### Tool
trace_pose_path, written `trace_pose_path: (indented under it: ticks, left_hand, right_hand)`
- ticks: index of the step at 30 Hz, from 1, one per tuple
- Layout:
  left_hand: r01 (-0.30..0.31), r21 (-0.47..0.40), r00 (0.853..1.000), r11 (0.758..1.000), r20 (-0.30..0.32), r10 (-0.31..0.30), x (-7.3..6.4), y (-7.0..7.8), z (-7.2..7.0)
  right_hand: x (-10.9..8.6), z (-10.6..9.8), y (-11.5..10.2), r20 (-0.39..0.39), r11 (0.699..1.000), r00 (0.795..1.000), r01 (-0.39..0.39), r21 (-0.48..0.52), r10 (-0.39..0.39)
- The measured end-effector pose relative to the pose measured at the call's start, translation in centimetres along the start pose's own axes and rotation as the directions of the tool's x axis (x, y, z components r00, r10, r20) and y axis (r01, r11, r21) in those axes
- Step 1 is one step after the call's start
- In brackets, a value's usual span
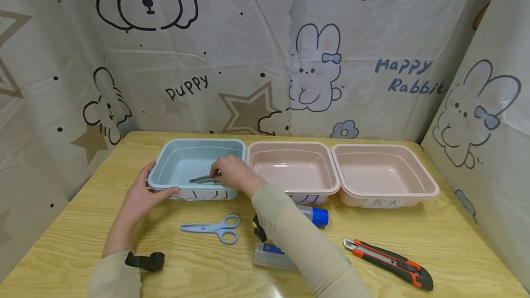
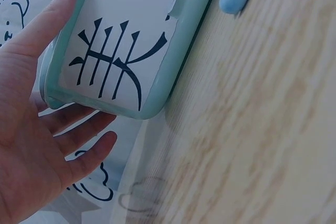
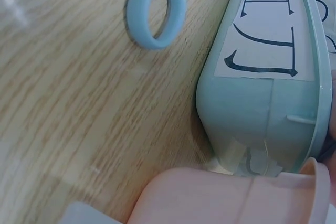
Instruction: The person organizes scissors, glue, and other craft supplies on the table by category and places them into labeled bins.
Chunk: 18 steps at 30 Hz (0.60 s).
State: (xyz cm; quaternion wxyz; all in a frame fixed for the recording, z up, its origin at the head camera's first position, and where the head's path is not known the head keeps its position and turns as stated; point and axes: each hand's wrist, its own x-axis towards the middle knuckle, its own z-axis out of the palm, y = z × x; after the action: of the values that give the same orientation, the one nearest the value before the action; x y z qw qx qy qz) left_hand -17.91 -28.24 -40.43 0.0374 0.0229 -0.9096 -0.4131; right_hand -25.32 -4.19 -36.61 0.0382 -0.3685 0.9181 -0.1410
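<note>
My left hand [image 1: 138,197] rests against the left end of a light blue plastic bin [image 1: 196,141], its thumb along the front and its other fingers at the end wall. In the left wrist view those fingers [image 2: 86,169] look fairly straight. Inside the bin, near its front right corner, my right hand [image 1: 236,174] pinches a slim grey utility knife [image 1: 200,180], low over the floor; whether it touches is unclear. Part of the knife hides behind the fingers. The right wrist view mostly shows the bin's labelled front [image 3: 268,40].
Two pink bins [image 1: 293,145] [image 1: 385,148] continue the row to the right. Blue scissors [image 1: 211,228] lie before the blue bin. A blue-capped clear bottle [image 1: 319,216] and another clear bottle [image 1: 273,259] lie partly under my right forearm. A black-and-orange utility knife [image 1: 389,263] lies at right, blade tip showing.
</note>
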Motion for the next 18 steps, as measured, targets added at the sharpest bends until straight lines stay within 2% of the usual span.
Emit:
trace_pose_path:
  ticks: [12, 18]
  left_hand:
    - [-0.001, -0.006, 1.0, 1.0, -0.002, 0.001, -0.01, 0.02, -0.08]
    - [-0.002, -0.009, 1.0, 1.0, 0.001, 0.002, -0.07, 0.18, -0.09]
  right_hand:
    - [0.07, 0.11, -0.06, -0.007, 1.0, 1.0, -0.018, -0.007, 0.018]
    - [-0.43, -0.24, 0.17, -0.059, 1.0, 0.998, 0.01, -0.015, -0.011]
